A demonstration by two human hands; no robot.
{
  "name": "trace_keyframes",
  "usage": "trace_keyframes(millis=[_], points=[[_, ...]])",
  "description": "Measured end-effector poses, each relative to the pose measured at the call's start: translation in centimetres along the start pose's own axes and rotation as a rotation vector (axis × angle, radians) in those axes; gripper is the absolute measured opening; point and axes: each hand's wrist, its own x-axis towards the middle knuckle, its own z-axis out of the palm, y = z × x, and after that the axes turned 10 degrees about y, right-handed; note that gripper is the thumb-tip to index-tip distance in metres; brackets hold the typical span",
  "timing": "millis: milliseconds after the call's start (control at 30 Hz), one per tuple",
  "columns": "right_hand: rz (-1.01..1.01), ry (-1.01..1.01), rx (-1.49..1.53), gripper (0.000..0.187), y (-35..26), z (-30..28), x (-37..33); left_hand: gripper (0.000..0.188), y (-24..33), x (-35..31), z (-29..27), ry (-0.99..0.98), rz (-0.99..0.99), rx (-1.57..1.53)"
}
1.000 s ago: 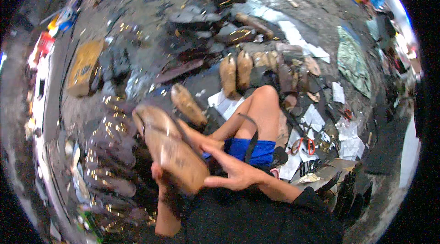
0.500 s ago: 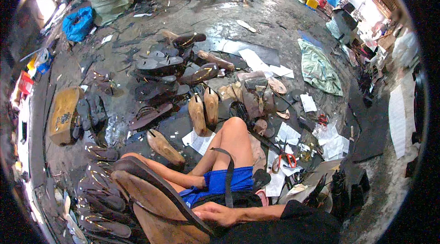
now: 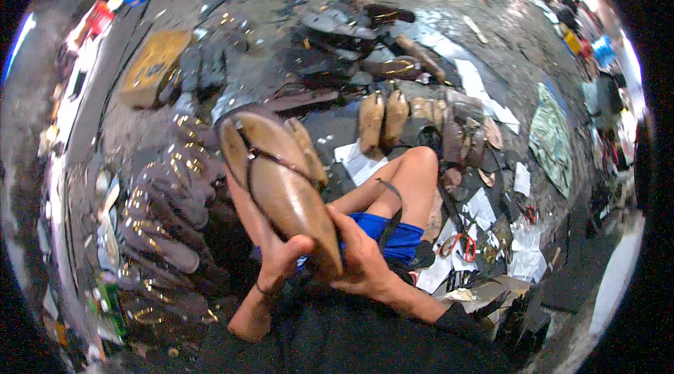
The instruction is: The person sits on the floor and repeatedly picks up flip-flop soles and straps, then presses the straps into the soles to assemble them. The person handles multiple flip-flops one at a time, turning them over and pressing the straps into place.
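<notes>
In front of me I hold a wooden shoe last [image 3: 284,184] with a thong sandal on it. Its dark thin strap [image 3: 282,161] crosses the wood in a Y, and a dark sole edge shows behind the toe end. My left hand [image 3: 284,261] grips the narrow heel end from the left, thumb along the side. My right hand [image 3: 361,251] grips the same end from the right; some fingers of both hands are hidden underneath. Another wooden last [image 3: 307,151] shows partly behind it. A black strip [image 3: 394,212] hangs by my bare leg.
Two upright-looking wooden lasts [image 3: 371,121] stand beyond my knee. Dark sandals [image 3: 161,233] with gold trim are heaped at left. Orange-handled scissors [image 3: 458,247] and papers [image 3: 481,209] lie at right. A wooden block [image 3: 151,68] and a pale green sack [image 3: 549,139] are farther out.
The last and sandal have turned from sole toward me to strap side toward me, and risen. My left hand has come into sight. The view has swung left.
</notes>
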Motion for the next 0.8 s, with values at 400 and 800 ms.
trace_keyframes(millis=[400, 800], points=[[0.689, 0.229, 1.304, 0.117, 1.0, -0.1, -2.5, 0.033, 4.8, 1.7, 1.6, -0.268, 0.167, 0.683], [0.74, 0.31, 1.981, 0.1, -0.2, -2.6, -7.3, 0.036, 2.4, -5.9, 1.0, -0.647, -0.489, 0.187]])
